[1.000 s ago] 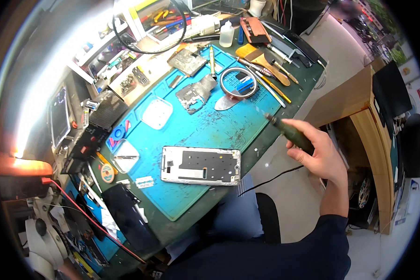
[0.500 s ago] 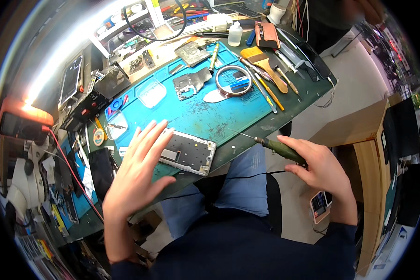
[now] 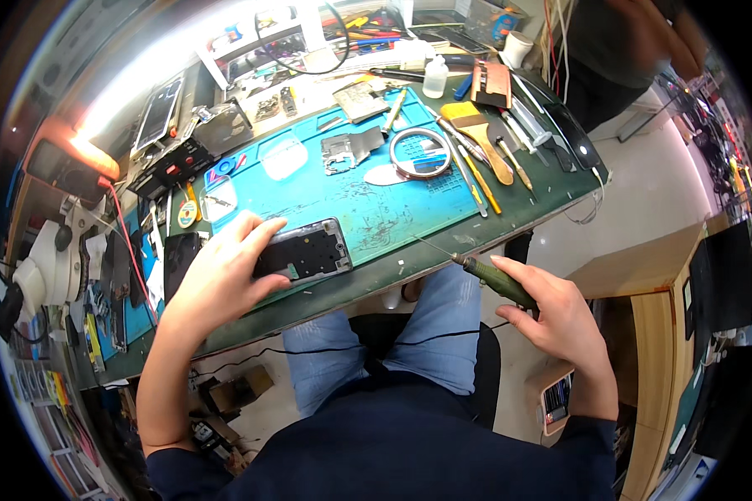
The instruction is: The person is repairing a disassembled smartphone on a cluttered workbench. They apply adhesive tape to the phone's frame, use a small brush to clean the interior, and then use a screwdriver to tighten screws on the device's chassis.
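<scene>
My left hand (image 3: 232, 271) grips the left end of a dark phone frame (image 3: 309, 255) with small screw holes, lying on the blue silicone mat (image 3: 409, 217) near the bench's front edge; the fingers hide part of the frame. My right hand (image 3: 551, 313) holds a dark green pen-shaped tool (image 3: 497, 280) with a black cord, its thin tip pointing left toward the frame, apart from it. Behind them on the mat lie a metal shield piece (image 3: 338, 157), a round ring-shaped object (image 3: 420, 132) and a clear tray (image 3: 280, 159).
Brushes (image 3: 476, 125), pens, a squeeze bottle (image 3: 434, 77) and a syringe crowd the bench's back right. An orange multimeter (image 3: 67, 163), microscope arm (image 3: 40, 267) and stacked devices stand left. A co-worker (image 3: 643, 42) is at the back right; a wooden cabinet (image 3: 652, 334) stands right.
My left hand has entered from the lower left and lowered onto the phone frame, closing on it. My right hand has moved lower, still holding the tool. The view has shifted.
</scene>
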Tool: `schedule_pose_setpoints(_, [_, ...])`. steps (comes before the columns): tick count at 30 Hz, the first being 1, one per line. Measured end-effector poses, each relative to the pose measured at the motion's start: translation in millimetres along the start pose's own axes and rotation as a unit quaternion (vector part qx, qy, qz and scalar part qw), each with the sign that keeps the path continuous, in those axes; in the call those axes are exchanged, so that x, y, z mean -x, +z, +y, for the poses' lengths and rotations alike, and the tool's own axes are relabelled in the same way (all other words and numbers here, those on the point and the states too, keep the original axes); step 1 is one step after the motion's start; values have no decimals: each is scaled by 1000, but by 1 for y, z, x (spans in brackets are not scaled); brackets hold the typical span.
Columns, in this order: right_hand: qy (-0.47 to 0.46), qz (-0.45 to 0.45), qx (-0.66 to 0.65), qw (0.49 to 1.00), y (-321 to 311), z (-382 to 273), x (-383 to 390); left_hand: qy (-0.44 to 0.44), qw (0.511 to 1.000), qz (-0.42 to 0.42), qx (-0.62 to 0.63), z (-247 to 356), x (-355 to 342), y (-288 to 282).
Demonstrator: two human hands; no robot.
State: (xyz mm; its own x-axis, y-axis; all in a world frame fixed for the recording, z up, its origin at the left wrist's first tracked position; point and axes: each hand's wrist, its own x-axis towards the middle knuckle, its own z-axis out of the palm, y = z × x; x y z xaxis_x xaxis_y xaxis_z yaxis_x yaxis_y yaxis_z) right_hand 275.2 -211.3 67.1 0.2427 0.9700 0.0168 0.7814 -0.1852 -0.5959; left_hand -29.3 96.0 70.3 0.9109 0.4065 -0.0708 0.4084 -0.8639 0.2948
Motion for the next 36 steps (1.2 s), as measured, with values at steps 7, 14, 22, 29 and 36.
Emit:
schedule_pose_setpoints(7, [12, 51, -59, 997, 15, -18, -25, -182, 907, -41, 379, -28, 15, -14])
schedule_pose_setpoints(14, [-76, 72, 6, 994, 21, -39, -63, -202, 583, 115, 778, 36, 51, 77])
schedule_pose_setpoints(22, [-92, 16, 81, 992, 26, -48, -87, -193, 623, 209, 728, 64, 59, 102])
schedule_pose_setpoints(29, [-125, 34, 112, 985, 34, -48, -103, -196, 520, 229, 799, 60, 57, 113])
schedule_pose_setpoints(36, [-122, 28, 133, 983, 41, -46, -109, -188, 519, 234, 800, 58, 61, 116])
